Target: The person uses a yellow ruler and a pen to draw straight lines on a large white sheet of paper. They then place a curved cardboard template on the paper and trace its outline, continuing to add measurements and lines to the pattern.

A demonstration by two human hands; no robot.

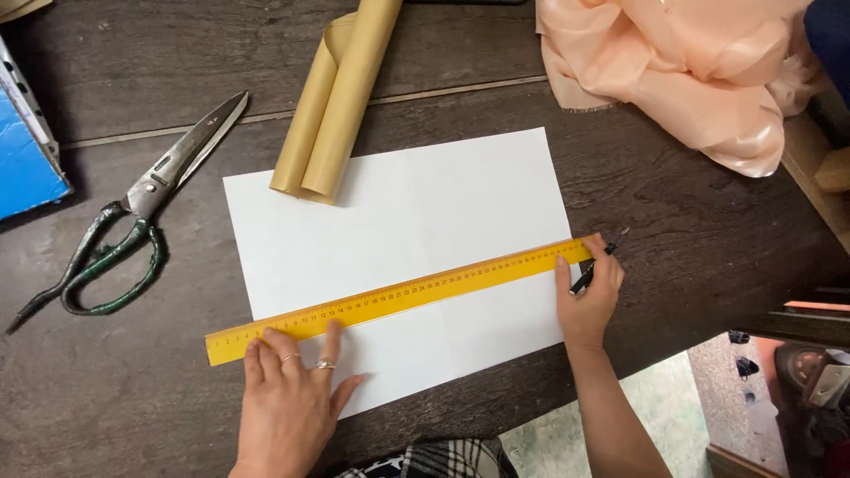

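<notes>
A long yellow ruler (398,296) lies slanted across a white sheet of paper (416,212) on the dark wooden table (699,239). My left hand (288,394) presses flat on the ruler's left end, fingers spread, with rings on two fingers. Over at the ruler's right end, my right hand (589,296) rests its fingers on the ruler and holds a black pen (599,261), tip pointing up and to the right, past the paper's edge.
Large metal scissors (133,212) with green-wrapped handles lie at the left. A roll of tan paper (336,97) overlaps the sheet's top edge. Peach fabric (691,71) is piled at the top right. A blue box (27,164) sits at the far left. The table's edge runs along the lower right.
</notes>
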